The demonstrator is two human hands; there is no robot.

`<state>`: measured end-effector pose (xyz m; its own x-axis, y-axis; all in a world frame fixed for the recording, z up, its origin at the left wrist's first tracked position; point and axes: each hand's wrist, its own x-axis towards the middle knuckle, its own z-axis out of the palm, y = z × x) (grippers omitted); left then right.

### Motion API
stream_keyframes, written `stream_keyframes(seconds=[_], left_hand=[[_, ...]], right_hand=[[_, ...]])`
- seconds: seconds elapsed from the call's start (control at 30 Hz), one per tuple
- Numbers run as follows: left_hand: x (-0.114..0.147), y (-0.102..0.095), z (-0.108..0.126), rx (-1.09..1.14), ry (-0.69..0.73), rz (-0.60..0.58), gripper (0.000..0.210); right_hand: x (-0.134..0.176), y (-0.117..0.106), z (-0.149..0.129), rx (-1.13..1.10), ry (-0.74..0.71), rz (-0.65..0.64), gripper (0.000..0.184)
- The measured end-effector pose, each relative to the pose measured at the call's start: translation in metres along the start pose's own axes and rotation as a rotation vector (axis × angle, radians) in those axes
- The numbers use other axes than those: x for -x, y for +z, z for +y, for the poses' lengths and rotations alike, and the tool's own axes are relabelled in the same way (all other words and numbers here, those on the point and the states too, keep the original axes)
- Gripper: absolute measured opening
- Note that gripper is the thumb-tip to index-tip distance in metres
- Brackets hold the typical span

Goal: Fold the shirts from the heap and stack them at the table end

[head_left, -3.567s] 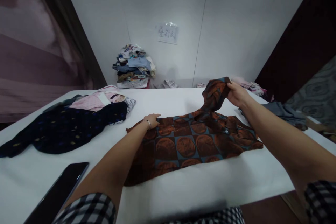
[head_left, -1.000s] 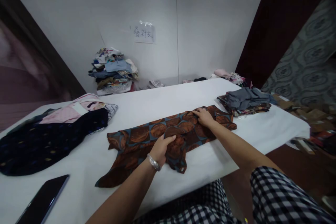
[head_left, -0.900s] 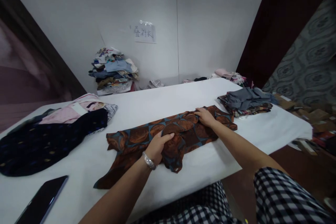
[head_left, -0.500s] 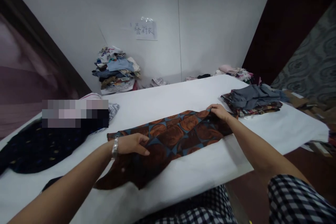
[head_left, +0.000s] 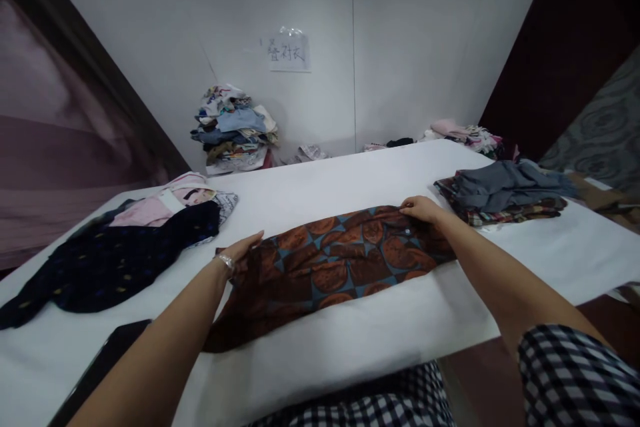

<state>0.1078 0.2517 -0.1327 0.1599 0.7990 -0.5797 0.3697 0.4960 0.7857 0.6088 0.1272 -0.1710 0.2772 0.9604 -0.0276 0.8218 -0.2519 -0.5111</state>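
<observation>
A brown shirt patterned with rust-coloured circles and blue patches lies in a long folded strip across the white table. At its upper left end, my left hand, with a silver bracelet at the wrist, has its fingers closed on the cloth; part of the grip is hidden. My right hand pinches the far edge near the right end. A small pale button shows just below the right hand. The lower left part of the shirt spreads toward the table's near edge.
Left on the white table lie a dark navy garment and a pink garment. A black item sits beside my left forearm. Folded clothes are stacked at right. Clothing piles stand by the wall, below a paper sign.
My left hand has moved up from the shirt's middle to its far left edge. The near flap now lies flatter over the strip. My right hand keeps its grip at the right.
</observation>
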Motion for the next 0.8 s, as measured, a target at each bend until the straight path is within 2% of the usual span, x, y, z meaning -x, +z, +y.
stream_keyframes(seconds=[0.07,0.1,0.23,0.3,0.4,0.5,0.57,0.63,0.7,0.8], left_hand=[[-0.008,0.000,-0.007,0.060,-0.036,-0.059,0.043],[-0.010,0.000,-0.010,0.058,-0.007,-0.052,0.047],[-0.006,0.003,-0.023,-0.203,0.334,0.132,0.081],[0.001,0.007,-0.031,-0.427,0.525,0.133,0.085],[0.015,0.014,-0.042,-0.793,0.720,0.091,0.076],[0.024,0.020,-0.046,-1.080,0.736,0.064,0.063],[0.025,0.022,-0.044,-1.191,0.729,0.093,0.045],[0.023,0.022,-0.039,-1.225,0.751,0.120,0.030],[0.024,0.020,-0.030,-1.191,0.780,0.142,0.025],[0.041,0.018,-0.005,-0.995,0.824,0.175,0.019]], right_hand=[[-0.002,0.003,0.003,0.009,-0.016,0.052,0.025],[-0.002,0.005,0.005,-0.008,-0.022,0.057,0.025],[0.003,0.008,0.013,-0.138,-0.030,0.068,0.025],[0.005,0.010,0.015,-0.194,-0.026,0.104,0.026],[0.007,0.013,0.016,-0.256,-0.013,0.154,0.027],[0.009,0.014,0.014,-0.295,0.000,0.201,0.026],[0.011,0.013,0.010,-0.316,0.011,0.228,0.026],[0.014,0.012,0.006,-0.331,0.024,0.252,0.025],[0.018,0.010,0.001,-0.339,0.033,0.266,0.024],[0.023,0.004,-0.003,-0.351,0.061,0.287,0.023]])
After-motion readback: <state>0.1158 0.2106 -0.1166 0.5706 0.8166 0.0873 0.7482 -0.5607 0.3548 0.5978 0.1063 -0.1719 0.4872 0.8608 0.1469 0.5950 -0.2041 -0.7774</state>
